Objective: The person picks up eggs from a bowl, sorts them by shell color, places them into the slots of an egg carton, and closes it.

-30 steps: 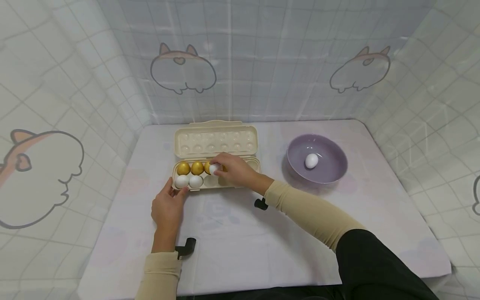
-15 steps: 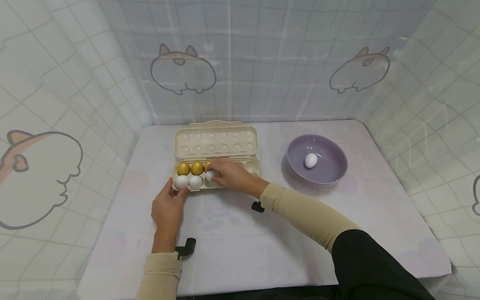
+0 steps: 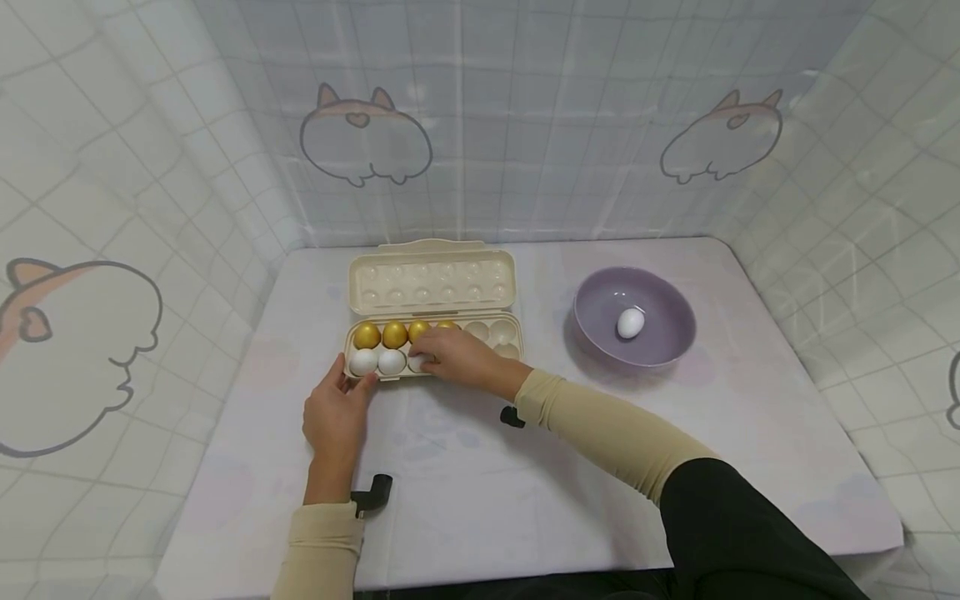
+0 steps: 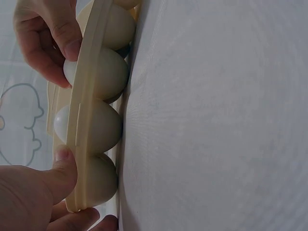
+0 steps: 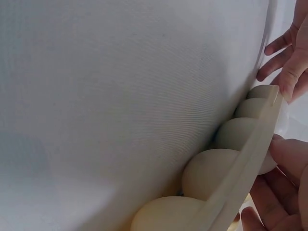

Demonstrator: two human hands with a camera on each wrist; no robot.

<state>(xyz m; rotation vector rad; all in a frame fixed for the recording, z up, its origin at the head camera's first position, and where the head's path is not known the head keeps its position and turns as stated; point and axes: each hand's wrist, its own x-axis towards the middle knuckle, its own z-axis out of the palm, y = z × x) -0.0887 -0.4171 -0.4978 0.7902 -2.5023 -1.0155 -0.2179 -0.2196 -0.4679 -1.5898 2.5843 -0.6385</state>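
Note:
A cream egg carton (image 3: 432, 281) lies with its lid folded back. Several gold eggs (image 3: 395, 336) fill the left part of its back row, and two white eggs (image 3: 363, 363) sit at the left of the front row. My right hand (image 3: 468, 358) pinches another white egg (image 4: 69, 72), which sits in the third front cup from the left. At the carton's front left corner my left hand (image 3: 337, 419) grips the rim between thumb and fingers. My right hand and arm hide part of the cups to the right.
Right of the carton stands a purple bowl (image 3: 678, 329) with one white egg (image 3: 631, 322) inside. A pale cloth covers the table (image 3: 450, 517). Printed curtains (image 3: 525, 125) stand behind and on both sides.
My right hand has moved left and toward me, lowering the white egg into the front row; a fourth gold egg now shows. The bowl's egg has rolled slightly. My left hand stays put.

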